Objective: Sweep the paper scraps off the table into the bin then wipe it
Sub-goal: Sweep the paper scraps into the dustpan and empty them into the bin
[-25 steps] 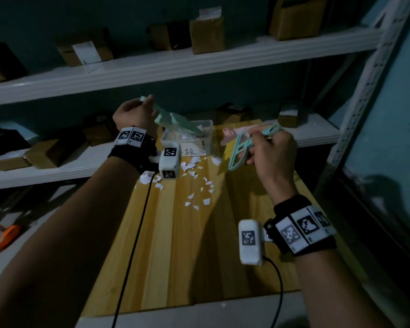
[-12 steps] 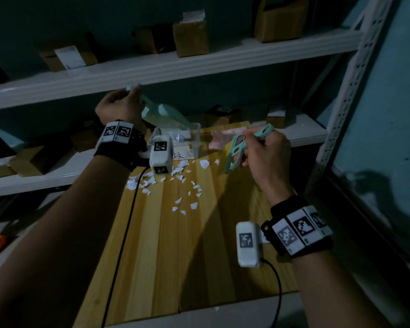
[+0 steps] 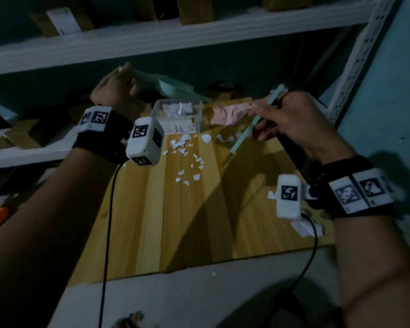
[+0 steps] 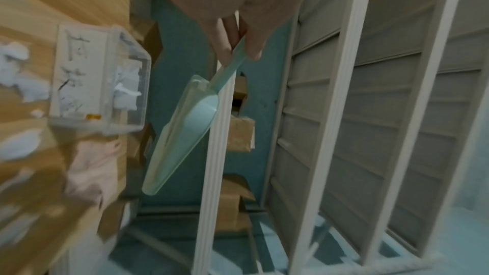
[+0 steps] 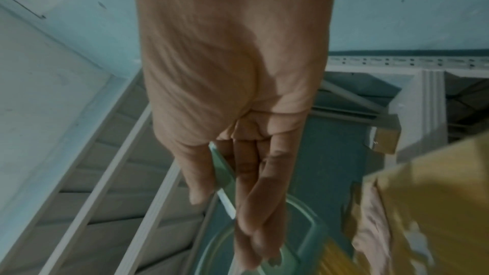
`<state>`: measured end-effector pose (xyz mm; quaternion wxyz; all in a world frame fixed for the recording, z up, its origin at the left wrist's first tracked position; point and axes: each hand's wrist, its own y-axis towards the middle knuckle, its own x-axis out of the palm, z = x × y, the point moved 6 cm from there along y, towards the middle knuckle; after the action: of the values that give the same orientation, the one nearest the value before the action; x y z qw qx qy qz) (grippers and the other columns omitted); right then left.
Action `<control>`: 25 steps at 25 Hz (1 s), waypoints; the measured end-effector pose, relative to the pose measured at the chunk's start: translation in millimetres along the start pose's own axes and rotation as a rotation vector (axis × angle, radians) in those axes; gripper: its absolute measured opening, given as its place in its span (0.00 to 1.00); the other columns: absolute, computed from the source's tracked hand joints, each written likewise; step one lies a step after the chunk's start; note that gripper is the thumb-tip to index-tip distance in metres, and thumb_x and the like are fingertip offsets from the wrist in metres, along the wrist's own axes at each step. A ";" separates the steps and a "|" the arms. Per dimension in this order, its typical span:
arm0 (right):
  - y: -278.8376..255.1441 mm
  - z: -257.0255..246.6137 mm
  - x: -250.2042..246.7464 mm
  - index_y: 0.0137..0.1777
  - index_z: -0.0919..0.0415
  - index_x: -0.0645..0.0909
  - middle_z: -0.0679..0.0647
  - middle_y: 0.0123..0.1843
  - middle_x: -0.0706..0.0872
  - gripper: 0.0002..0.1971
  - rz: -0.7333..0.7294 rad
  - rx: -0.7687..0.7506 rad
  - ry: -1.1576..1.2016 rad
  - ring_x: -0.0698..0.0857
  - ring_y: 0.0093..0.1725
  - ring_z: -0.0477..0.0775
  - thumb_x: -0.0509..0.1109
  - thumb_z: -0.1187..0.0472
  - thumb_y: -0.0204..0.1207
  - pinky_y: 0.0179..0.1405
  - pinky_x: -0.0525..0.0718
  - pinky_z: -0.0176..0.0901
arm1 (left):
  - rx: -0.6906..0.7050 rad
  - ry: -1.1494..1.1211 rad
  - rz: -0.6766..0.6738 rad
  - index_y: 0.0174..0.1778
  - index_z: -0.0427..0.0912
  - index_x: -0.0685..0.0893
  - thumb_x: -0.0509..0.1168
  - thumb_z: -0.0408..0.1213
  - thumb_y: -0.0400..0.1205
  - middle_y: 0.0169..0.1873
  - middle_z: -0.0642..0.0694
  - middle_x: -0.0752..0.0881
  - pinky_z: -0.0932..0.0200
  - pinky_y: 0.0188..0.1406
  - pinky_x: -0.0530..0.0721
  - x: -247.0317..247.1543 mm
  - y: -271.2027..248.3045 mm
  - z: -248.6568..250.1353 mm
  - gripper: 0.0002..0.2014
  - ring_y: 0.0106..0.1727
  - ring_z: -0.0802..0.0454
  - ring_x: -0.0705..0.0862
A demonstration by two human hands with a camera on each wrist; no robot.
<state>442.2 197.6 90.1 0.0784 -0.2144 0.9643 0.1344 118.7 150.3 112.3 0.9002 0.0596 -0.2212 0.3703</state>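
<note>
— Shelving (image 3: 152, 41) first: what's on it?
— White boards run along the far side, with brown cardboard boxes (image 3: 194, 8) on the upper one.
— And below that?
— A wooden bench (image 3: 199, 221), its far end close to the lower shelf. A clear plastic bin (image 3: 178, 114) stands at the far edge, left of centre, with a handwritten label on its near face and white paper inside. Just right of the bin lies a crumpled pink cloth (image 3: 230, 112).
— Where are the paper scraps (image 3: 189, 159)?
— Scattered on the bench just near of the bin, thinning toward the middle. More torn white pieces (image 3: 308, 228) lie near the right edge, under the right wrist.
— The left hand (image 3: 114, 91)?
— Raised beyond the far left corner, its fingers (image 4: 225, 49) curled round the thin handle of a pale green dustpan (image 4: 182, 124), whose scoop hangs in the air behind the bin.
— And the right hand (image 3: 291, 121)?
— Over the far right of the bench, gripping a pale green brush (image 3: 244, 136); thumb and fingers (image 5: 254, 185) close on its handle, and the brush slants down toward the scraps. Whether it touches the wood, I cannot tell.
</note>
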 end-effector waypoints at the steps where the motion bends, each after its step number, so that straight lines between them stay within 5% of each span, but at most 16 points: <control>1: -5.2 -1.8 -4.5 0.46 0.67 0.85 0.62 0.32 0.90 0.11 -0.012 -0.006 -0.004 0.91 0.32 0.58 0.69 0.58 0.82 0.30 0.89 0.39 | -0.027 -0.014 0.002 0.42 0.46 0.76 0.63 0.36 0.87 0.20 0.60 0.85 0.74 0.37 0.84 -2.9 -6.0 -5.2 0.07 0.31 0.63 0.84; 4: -19.1 -8.6 -14.9 0.45 0.66 0.85 0.63 0.32 0.90 0.15 -0.027 0.016 -0.016 0.91 0.32 0.59 0.71 0.52 0.76 0.32 0.91 0.41 | -0.060 -0.173 0.039 0.40 0.37 0.78 0.63 0.31 0.87 0.32 0.45 0.84 0.68 0.30 0.86 -16.6 -36.5 -15.3 0.09 0.32 0.56 0.84; 6: -26.2 -12.4 -18.1 0.44 0.66 0.85 0.63 0.31 0.90 0.17 -0.042 0.024 -0.071 0.90 0.31 0.60 0.71 0.49 0.73 0.32 0.90 0.40 | -0.145 -0.258 0.012 0.37 0.35 0.77 0.59 0.31 0.89 0.24 0.44 0.84 0.66 0.25 0.86 -26.0 -58.0 -25.3 0.13 0.24 0.55 0.85; 8: -31.1 -19.6 -18.5 0.45 0.67 0.85 0.63 0.31 0.90 0.19 -0.044 0.000 -0.131 0.89 0.30 0.60 0.71 0.48 0.74 0.32 0.90 0.41 | -0.158 -0.315 0.027 0.37 0.34 0.77 0.60 0.30 0.88 0.19 0.44 0.85 0.67 0.36 0.89 -43.3 -68.4 -28.9 0.13 0.21 0.55 0.86; 11: -33.9 -34.0 -11.9 0.48 0.73 0.85 0.66 0.32 0.89 0.20 -0.037 -0.037 -0.205 0.88 0.27 0.61 0.69 0.52 0.81 0.28 0.89 0.39 | -0.164 -0.378 0.098 0.39 0.33 0.79 0.62 0.30 0.87 0.24 0.44 0.87 0.61 0.60 0.85 -82.2 -74.3 -34.0 0.10 0.28 0.55 0.89; 13: -35.9 -42.9 -2.7 0.46 0.71 0.85 0.67 0.30 0.88 0.18 -0.034 -0.049 -0.235 0.88 0.25 0.59 0.67 0.53 0.84 0.26 0.88 0.37 | -0.176 -0.431 0.147 0.39 0.34 0.80 0.64 0.29 0.85 0.30 0.44 0.87 0.62 0.57 0.87 -109.0 -78.0 -46.4 0.09 0.32 0.54 0.89; 16: -37.5 -48.3 10.5 0.41 0.69 0.83 0.67 0.26 0.85 0.13 -0.011 -0.039 -0.297 0.86 0.22 0.55 0.66 0.61 0.84 0.21 0.84 0.36 | -0.256 -0.514 0.110 0.44 0.36 0.81 0.67 0.31 0.83 0.35 0.46 0.85 0.63 0.39 0.88 -129.6 -90.9 -61.8 0.03 0.37 0.54 0.87; 19: -38.2 -44.9 18.8 0.40 0.71 0.82 0.60 0.22 0.84 0.10 0.000 0.013 -0.464 0.85 0.21 0.53 0.66 0.65 0.80 0.18 0.82 0.39 | -0.289 -0.482 0.200 0.61 0.34 0.83 0.71 0.31 0.80 0.43 0.43 0.87 0.62 0.43 0.91 -147.2 -85.3 -70.1 0.14 0.49 0.53 0.89; 25: -52.1 -41.6 13.6 0.34 0.65 0.84 0.62 0.23 0.86 0.12 0.060 0.131 -0.824 0.87 0.25 0.63 0.66 0.58 0.72 0.33 0.88 0.54 | -0.300 -0.466 0.228 0.66 0.31 0.81 0.71 0.28 0.78 0.45 0.41 0.88 0.58 0.49 0.91 -152.1 -83.3 -80.8 0.19 0.51 0.49 0.90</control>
<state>448.7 134.7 115.0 0.4673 -0.1088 0.8645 0.1496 109.6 15.0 -22.7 0.7764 -0.0157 -0.4795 0.4087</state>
